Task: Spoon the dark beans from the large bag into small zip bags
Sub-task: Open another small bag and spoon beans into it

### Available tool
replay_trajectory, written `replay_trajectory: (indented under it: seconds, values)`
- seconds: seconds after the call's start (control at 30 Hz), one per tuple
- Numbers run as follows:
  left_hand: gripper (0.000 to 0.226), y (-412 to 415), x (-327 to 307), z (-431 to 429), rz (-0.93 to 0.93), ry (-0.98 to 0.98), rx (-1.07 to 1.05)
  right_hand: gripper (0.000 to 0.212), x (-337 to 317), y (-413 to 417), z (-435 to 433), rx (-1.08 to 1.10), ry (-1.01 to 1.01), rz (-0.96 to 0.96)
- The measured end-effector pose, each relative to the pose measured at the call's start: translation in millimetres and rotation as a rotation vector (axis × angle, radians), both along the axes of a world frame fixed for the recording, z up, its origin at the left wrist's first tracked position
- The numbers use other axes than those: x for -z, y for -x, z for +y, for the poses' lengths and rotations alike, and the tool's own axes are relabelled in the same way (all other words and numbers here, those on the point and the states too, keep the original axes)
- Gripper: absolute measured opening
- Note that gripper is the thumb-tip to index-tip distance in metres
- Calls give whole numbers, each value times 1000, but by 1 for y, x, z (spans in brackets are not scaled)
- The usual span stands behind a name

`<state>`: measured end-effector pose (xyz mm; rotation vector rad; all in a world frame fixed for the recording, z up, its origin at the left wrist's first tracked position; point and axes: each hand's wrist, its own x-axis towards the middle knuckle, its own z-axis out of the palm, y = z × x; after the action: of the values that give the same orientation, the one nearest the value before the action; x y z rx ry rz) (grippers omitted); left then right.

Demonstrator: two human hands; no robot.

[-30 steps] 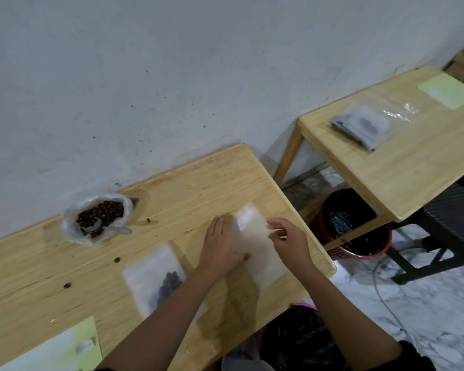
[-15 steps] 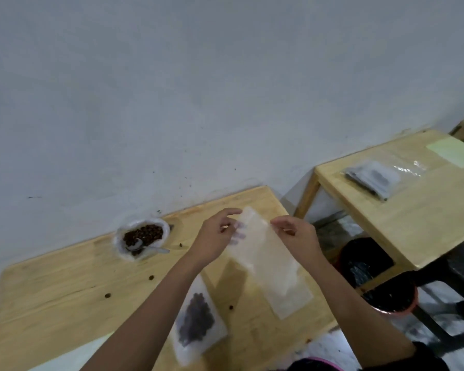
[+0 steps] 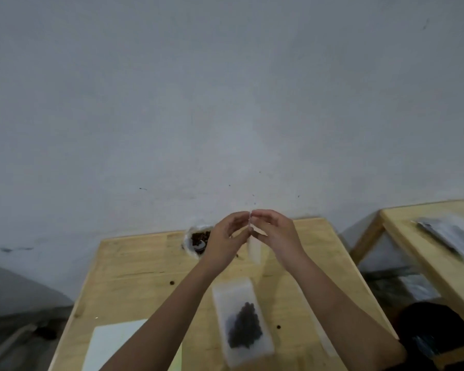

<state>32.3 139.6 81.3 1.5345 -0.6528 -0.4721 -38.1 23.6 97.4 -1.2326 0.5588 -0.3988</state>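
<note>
An empty small zip bag (image 3: 254, 249) hangs upright above the wooden table (image 3: 134, 277), seen nearly edge-on. My left hand (image 3: 225, 241) and my right hand (image 3: 276, 234) both pinch its top edge, fingertips meeting. The large bag of dark beans (image 3: 196, 238) sits open at the table's far edge, partly hidden behind my left hand, with a spoon lying in it. A small zip bag holding beans (image 3: 243, 321) lies flat on the table near me.
A pale sheet (image 3: 113, 344) lies at the table's near left. Several loose beans dot the tabletop. A second wooden table (image 3: 426, 253) at right holds a clear packet (image 3: 450, 236). A dark bin (image 3: 434, 330) stands between the tables. A grey wall rises behind.
Both hands lifted the empty zip bag off the table and brought its top together at fingertip height. The camera tilted up, showing more wall.
</note>
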Motion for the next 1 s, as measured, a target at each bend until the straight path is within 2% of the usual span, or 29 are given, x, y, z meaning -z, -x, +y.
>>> replay_trajectory:
  seconds: [0.07, 0.23, 0.47, 0.57, 0.7, 0.83, 1.0]
  values:
    - [31, -2, 1, 8, -23, 23, -15, 17, -5, -6, 8, -11, -70, -21]
    - [33, -8, 2, 17, -4, 55, -35, 20, -9, -10, 14, -46, -53, 2]
    - [37, -12, 5, 23, 137, 95, -18, 20, -7, -9, 13, -74, -64, 8]
    - [36, -11, 7, 21, 170, 88, -26, 15, -5, -9, 14, -36, -5, 30]
    - [30, -6, 13, 14, 43, 2, -127, 11, 1, -14, 18, 61, 188, 110]
    - [33, 5, 19, 8, -65, -43, -205, 9, 11, -17, 22, 105, 317, 180]
    - [34, 11, 29, 8, -139, -72, -239, 12, 16, -17, 22, 87, 337, 263]
